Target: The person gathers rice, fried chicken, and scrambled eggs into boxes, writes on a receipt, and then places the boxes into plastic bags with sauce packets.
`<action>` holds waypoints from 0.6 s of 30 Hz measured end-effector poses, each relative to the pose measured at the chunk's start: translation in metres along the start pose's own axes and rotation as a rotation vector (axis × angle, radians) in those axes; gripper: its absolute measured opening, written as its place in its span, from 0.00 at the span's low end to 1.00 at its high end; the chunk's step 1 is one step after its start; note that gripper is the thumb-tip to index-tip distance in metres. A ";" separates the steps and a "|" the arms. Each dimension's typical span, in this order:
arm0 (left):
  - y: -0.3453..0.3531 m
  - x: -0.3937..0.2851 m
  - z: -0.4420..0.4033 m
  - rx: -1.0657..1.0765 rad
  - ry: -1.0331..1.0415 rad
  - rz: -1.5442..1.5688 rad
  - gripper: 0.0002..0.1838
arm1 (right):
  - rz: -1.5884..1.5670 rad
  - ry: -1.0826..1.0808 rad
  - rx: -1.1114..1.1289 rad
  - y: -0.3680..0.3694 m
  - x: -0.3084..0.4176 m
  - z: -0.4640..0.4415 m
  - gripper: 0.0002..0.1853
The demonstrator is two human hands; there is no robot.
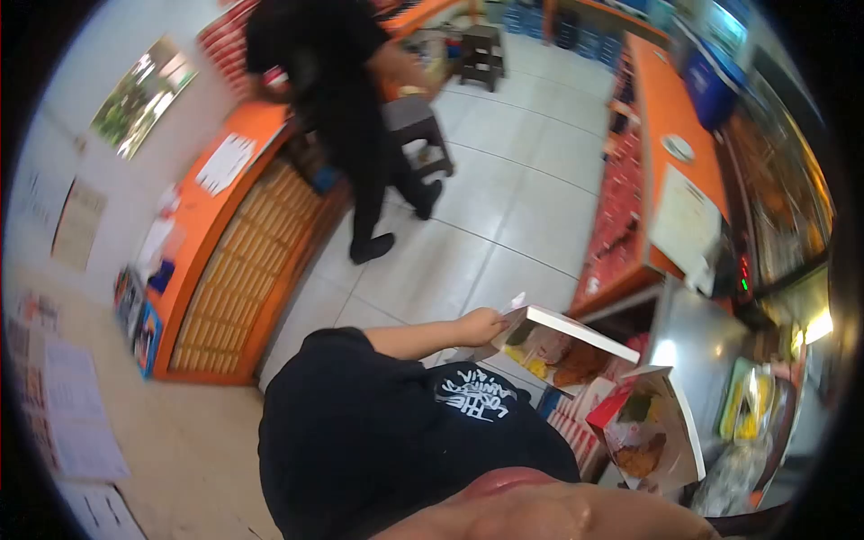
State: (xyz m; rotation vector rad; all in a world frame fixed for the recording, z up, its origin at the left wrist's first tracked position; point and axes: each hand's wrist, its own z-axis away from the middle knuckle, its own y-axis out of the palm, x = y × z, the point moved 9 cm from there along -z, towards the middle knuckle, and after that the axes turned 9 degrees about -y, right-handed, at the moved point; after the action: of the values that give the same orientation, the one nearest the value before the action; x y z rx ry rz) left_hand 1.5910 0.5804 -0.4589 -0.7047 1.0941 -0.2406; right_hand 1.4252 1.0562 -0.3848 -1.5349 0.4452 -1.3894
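Note:
My left hand reaches out from a black sleeve and is closed on the near corner of an open white cardboard food box. Inside that box are a brown fried piece, which looks like fried chicken, some yellow food and something green. Beside it is a second open food box, white with a red side, tilted, holding another fried piece and a green leaf-like piece. What supports this second box is hidden. My right hand does not show.
A co-worker in black stands beyond an orange counter, near dark stools. Along the right run an orange counter with a white board, a steel surface and a glass display case. Red-and-white stacked cartons sit below.

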 end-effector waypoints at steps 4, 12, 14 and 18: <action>-0.090 0.128 0.150 -0.341 -0.284 0.175 0.17 | -0.153 -0.445 0.194 0.091 0.152 -0.042 0.19; -0.195 0.279 0.449 -1.019 -0.881 0.427 0.17 | -0.353 -0.724 0.912 0.302 0.474 0.012 0.14; -0.208 0.305 0.519 -1.186 -1.042 0.473 0.19 | -0.474 -0.779 1.189 0.361 0.531 0.049 0.12; -0.217 0.345 0.624 -1.439 -1.158 0.460 0.21 | -0.488 -0.701 1.391 0.441 0.625 0.107 0.12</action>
State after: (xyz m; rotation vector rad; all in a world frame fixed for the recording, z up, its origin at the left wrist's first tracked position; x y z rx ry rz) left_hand 2.3286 0.4912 -0.4048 -1.5061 0.0885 1.3491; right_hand 1.8410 0.4052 -0.3962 -0.7868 -1.1771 -0.9377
